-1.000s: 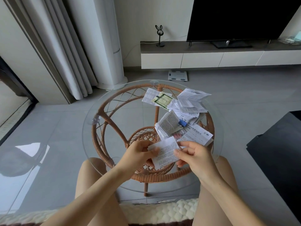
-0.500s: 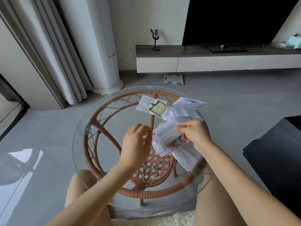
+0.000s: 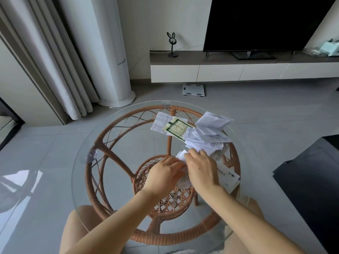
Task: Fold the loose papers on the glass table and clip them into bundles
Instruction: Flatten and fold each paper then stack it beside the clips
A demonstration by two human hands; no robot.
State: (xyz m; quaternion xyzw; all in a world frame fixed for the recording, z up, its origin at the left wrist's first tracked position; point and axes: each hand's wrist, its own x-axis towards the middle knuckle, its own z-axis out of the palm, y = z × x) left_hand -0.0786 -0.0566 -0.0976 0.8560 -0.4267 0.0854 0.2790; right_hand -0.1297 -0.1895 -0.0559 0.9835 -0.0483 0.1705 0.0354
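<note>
Loose white papers (image 3: 208, 137) lie heaped at the far right of the round glass table (image 3: 117, 143). A green-bordered sheet (image 3: 177, 129) and a white leaflet (image 3: 161, 120) lie to the left of the heap. Over the table's middle, my left hand (image 3: 164, 174) curls its fingers round a small stack of folded papers (image 3: 180, 156). My right hand (image 3: 201, 170) lies across the same stack, its fingers stretched forward and pressing on it. A printed leaflet (image 3: 227, 176) pokes out to the right of that hand. No clip shows.
Under the glass is a rattan frame (image 3: 102, 149) with a woven lower shelf (image 3: 170, 200). My knees sit below the near rim. A dark block (image 3: 311, 180) stands at the right, a bathroom scale (image 3: 193, 89) lies on the floor beyond, and a TV bench (image 3: 238, 72) runs along the wall.
Both hands carried the folded paper from the near edge forward to the pile. The left hand has since closed in beside the right, and both now rest on the stack.
</note>
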